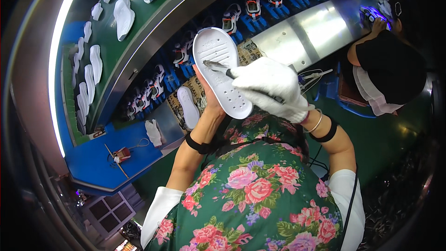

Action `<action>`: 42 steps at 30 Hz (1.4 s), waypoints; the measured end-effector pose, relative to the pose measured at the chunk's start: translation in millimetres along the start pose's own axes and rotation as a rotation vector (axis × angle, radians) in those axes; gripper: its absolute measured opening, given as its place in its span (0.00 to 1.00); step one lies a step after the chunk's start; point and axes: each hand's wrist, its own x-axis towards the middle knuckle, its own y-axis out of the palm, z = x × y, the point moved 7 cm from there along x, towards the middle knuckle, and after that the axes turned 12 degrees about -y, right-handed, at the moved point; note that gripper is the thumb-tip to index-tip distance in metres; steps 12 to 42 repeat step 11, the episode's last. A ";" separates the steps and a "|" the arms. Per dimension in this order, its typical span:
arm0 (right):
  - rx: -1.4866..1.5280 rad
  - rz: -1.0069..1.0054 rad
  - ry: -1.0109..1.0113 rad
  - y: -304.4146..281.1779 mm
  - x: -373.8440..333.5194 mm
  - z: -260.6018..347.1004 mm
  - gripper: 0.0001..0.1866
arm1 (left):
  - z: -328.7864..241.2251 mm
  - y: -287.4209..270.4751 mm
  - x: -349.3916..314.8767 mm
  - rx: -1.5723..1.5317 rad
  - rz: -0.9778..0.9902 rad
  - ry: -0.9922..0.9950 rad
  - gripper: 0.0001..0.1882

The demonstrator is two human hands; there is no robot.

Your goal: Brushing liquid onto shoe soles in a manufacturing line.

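Note:
A white shoe sole [225, 81] is held up in front of me, its holed and ribbed inner face toward the camera. My bare left hand [206, 88] supports it along the left edge and from behind, closed on it with most fingers hidden. Over its right edge is my right hand [269, 83], in a white knitted glove, closed round a dark-handled brush [216, 66]. The brush's tip meets the sole's upper middle, near the ribs. Below and left, a second white sole [187, 107] lies on a cardboard-covered ledge [197, 90].
Shoe uppers [253, 4] stand in a row on a blue-racked line beyond the ledge. Above runs a green belt [109, 42] with several white soles. At left are a blue table [134, 165], a small red box [122, 155] and a white glove [153, 132]. A co-worker [388, 65] sits at right.

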 end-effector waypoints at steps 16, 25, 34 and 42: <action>-0.012 0.123 -0.059 14.1 -20.2 9.8 0.10 | -0.3 15.4 -0.1 0.014 0.631 -0.174 0.54; -0.012 0.123 -0.059 14.1 -20.2 9.8 0.10 | -0.3 15.4 -0.1 0.014 0.631 -0.174 0.54; -0.012 0.123 -0.059 14.1 -20.2 9.8 0.10 | -0.3 15.4 -0.1 0.014 0.631 -0.174 0.54; -0.012 0.123 -0.059 14.1 -20.2 9.8 0.10 | -0.3 15.4 -0.1 0.014 0.631 -0.174 0.54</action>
